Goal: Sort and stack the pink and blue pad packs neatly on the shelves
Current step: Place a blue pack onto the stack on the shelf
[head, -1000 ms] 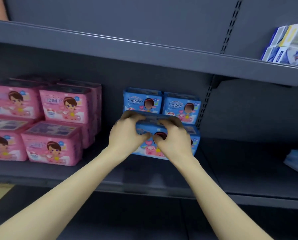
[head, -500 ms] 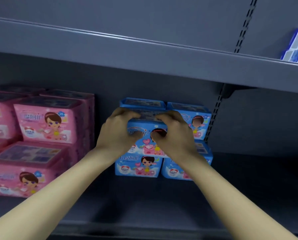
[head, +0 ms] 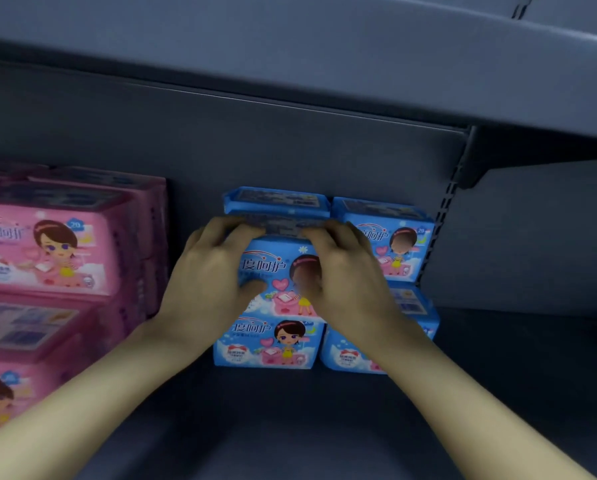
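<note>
Left hand and right hand clasp a blue plastic pad pack atop the lower blue pack, seemingly resting there; pink packs lie left.

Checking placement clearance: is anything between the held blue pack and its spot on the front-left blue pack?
Nothing visible. Both hands, left and right, hold the blue pack directly above the bottom front-left pack; its underside is hidden, so contact is unclear.
</note>
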{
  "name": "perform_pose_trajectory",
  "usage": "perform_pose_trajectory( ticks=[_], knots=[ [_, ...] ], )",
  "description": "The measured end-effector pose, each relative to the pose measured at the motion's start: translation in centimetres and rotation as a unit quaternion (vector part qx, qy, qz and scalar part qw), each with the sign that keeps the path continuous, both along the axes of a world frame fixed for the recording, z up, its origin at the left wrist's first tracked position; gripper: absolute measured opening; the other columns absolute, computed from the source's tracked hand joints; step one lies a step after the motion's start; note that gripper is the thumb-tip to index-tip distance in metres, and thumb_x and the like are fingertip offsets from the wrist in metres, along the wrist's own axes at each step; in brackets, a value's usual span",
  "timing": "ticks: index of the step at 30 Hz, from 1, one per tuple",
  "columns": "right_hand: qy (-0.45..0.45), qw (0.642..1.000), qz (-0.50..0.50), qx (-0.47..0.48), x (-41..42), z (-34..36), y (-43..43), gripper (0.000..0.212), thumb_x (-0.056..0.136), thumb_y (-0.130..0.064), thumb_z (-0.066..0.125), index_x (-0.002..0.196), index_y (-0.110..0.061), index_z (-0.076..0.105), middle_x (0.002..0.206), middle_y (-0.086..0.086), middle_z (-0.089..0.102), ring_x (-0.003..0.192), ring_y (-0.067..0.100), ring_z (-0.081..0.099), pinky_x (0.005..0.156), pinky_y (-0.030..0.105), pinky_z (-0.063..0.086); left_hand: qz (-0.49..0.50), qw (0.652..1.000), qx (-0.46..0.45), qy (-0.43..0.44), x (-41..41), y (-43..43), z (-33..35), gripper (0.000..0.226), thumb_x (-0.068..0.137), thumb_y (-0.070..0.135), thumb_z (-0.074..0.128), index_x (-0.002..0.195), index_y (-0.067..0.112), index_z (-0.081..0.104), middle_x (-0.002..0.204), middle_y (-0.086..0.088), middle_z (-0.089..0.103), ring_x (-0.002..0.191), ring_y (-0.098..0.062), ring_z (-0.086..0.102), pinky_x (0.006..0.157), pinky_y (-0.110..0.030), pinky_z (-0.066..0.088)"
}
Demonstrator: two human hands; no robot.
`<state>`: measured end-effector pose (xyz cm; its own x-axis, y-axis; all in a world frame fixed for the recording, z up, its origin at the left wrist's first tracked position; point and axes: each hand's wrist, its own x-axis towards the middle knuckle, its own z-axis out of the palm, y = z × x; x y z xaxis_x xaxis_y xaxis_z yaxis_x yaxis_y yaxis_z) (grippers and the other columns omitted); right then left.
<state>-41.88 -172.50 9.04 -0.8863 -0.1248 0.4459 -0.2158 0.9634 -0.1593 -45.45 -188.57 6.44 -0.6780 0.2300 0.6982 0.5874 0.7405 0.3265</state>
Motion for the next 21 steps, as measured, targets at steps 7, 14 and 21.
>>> perform_pose_trajectory(
  ticks=[7, 14, 21],
  knots=[
    [-0.006, 1.000, -0.009, 0.010, -0.5, 0.1, -0.1, 0.065, 0.085, -0.019, 0.065, 0.143, -0.018, 0.034, 0.145, 0.004, 0.031, 0.139, 0.029, 0.021, 0.112, 0.029, 0.022, -0.003, 1.000, 0.007, 0.008, -0.5, 0.1, -0.2, 0.062, 0.057, 0.003, 0.083, 0.115, 0.005, 0.061, 0.115, -0.016, 0.058, 0.095, -0.041, 0.061, 0.080, -0.045, 0.050],
    [-0.012, 1.000, -0.017, 0.009, -1.2, 0.1, -0.1, 0.066, 0.086, -0.020, 0.066, 0.143, -0.019, 0.033, 0.145, 0.004, 0.031, 0.139, 0.028, 0.022, 0.109, 0.032, 0.028, 0.008, 1.000, 0.004, -0.011, -1.1, 0.2, -0.1, 0.064, 0.065, 0.006, 0.080, 0.124, 0.007, 0.057, 0.125, -0.014, 0.053, 0.108, -0.039, 0.056, 0.087, -0.045, 0.048],
    [-0.008, 1.000, -0.022, 0.015, -1.4, 0.2, -0.2, 0.066, 0.086, -0.022, 0.066, 0.142, -0.019, 0.033, 0.144, 0.003, 0.033, 0.138, 0.026, 0.024, 0.107, 0.030, 0.031, 0.010, 1.000, 0.008, -0.026, -1.3, 0.3, 0.2, 0.065, 0.068, 0.009, 0.079, 0.128, 0.010, 0.054, 0.131, -0.012, 0.049, 0.115, -0.037, 0.052, 0.094, -0.045, 0.045]
  ],
)
